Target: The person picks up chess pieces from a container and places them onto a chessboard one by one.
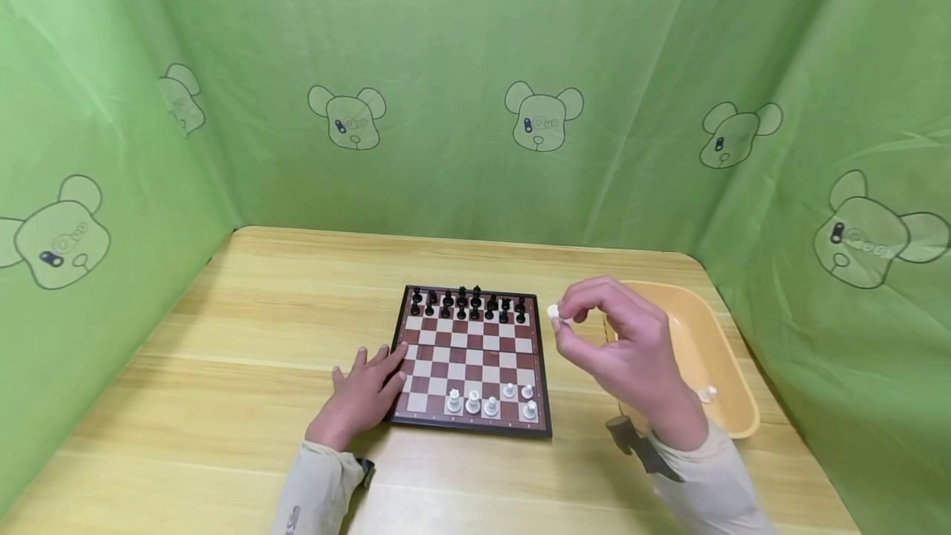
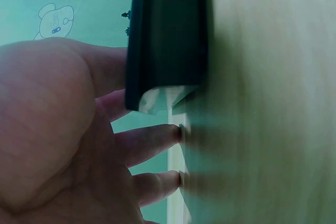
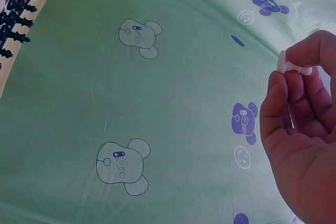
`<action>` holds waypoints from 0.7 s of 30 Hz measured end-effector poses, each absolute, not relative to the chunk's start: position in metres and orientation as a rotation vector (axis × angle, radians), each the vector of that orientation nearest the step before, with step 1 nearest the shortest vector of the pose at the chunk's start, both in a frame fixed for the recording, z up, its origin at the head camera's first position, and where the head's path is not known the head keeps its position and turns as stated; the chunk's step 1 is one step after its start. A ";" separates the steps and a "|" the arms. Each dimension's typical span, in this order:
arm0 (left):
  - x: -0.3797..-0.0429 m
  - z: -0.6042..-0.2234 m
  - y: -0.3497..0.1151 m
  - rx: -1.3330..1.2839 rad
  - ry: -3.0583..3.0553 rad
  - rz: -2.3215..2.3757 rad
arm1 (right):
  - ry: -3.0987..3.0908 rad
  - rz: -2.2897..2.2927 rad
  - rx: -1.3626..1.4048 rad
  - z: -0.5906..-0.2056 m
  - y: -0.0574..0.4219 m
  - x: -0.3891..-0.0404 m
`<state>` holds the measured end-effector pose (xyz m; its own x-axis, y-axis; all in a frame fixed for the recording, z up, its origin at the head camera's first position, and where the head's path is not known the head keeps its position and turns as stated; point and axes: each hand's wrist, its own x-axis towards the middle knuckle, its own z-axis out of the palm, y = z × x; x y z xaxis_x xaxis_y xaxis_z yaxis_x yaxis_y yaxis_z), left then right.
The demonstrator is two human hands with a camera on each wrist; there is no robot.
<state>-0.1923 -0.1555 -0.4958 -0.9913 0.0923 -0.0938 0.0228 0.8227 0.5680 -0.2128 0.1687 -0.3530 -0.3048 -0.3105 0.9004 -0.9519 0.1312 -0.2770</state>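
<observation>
My right hand (image 1: 624, 345) pinches a small white chess piece (image 1: 553, 313) between thumb and fingertips, raised to the right of the chessboard (image 1: 494, 340). In the right wrist view the piece (image 3: 289, 65) shows a flat round base and a small rounded end. My left hand (image 1: 361, 396) rests at the board's left edge with spread fingers; in the left wrist view two fingertips (image 2: 176, 134) reach the table beside the board's dark side (image 2: 168, 30). Black chess pieces (image 1: 475, 304) fill two rows at the far end. Several white chess pieces (image 1: 473, 403) stand on the near rows.
A yellow-orange plastic bin (image 1: 731, 362) stands right of the board, partly behind my right forearm, with white pieces (image 1: 708, 394) inside. Light wooden table (image 1: 245, 353) lies beneath everything. Green curtains (image 1: 446, 188) with bear prints enclose the back and both sides.
</observation>
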 end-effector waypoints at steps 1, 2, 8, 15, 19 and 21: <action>-0.192 -0.496 -0.155 0.089 2.884 0.897 | -1.731 1.175 1.229 -0.354 0.168 -0.213; -0.192 -0.497 -0.155 0.086 2.881 0.897 | -1.737 1.168 1.232 -0.355 0.167 -0.214; -0.193 -0.496 -0.155 0.087 2.885 0.890 | -1.774 1.134 1.244 -0.363 0.161 -0.217; -0.193 -0.495 -0.155 0.100 2.893 0.883 | -1.770 1.125 1.312 -0.375 0.149 -0.219; -0.192 -0.496 -0.155 0.099 2.894 0.883 | -1.775 1.157 1.342 -0.383 0.144 -0.220; -0.192 -0.496 -0.155 0.094 2.892 0.885 | -1.800 1.161 1.340 -0.388 0.143 -0.221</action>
